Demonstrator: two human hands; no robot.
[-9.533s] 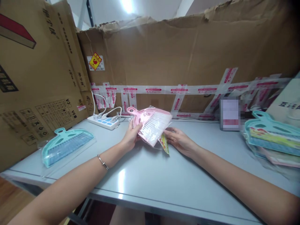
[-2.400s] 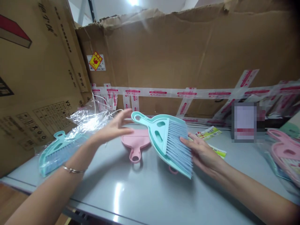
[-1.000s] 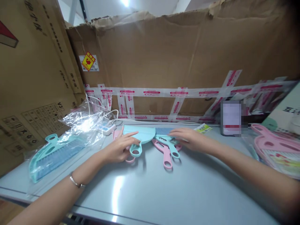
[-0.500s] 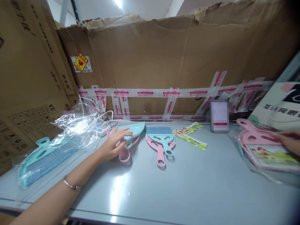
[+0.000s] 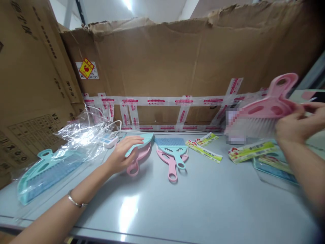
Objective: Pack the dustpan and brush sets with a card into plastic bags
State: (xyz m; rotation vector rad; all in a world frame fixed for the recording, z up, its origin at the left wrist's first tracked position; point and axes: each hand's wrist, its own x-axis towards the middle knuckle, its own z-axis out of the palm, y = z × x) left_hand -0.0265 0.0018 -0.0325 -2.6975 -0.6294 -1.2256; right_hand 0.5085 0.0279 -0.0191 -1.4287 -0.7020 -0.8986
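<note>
Raised at the right is a pink dustpan and brush set [image 5: 275, 101] with pale bristles, gripped at its side by my right hand [image 5: 294, 127]. A yellow-green label strip [image 5: 251, 152] shows just beneath it. My left hand [image 5: 124, 152] lies with fingers stretched over a turquoise dustpan [image 5: 146, 139], touching it. Under that is a pink dustpan [image 5: 133, 168], partly hidden by the hand. Between the hands, a turquoise brush [image 5: 175, 150] with blue bristles rests on a pink brush [image 5: 172, 171].
A bagged turquoise dustpan set [image 5: 45, 176] lies at far left, beside crumpled clear plastic [image 5: 86, 132] and a white power strip [image 5: 109, 140]. Two label strips [image 5: 204, 150] lie mid-table. Another turquoise set [image 5: 275, 166] sits under my right forearm. Cardboard [image 5: 152, 67] walls the back.
My right hand has lifted the pink set off the table and moved it up and left, uncovering the turquoise set below. My left hand stays at the turquoise dustpan, its fingers lower and closer together.
</note>
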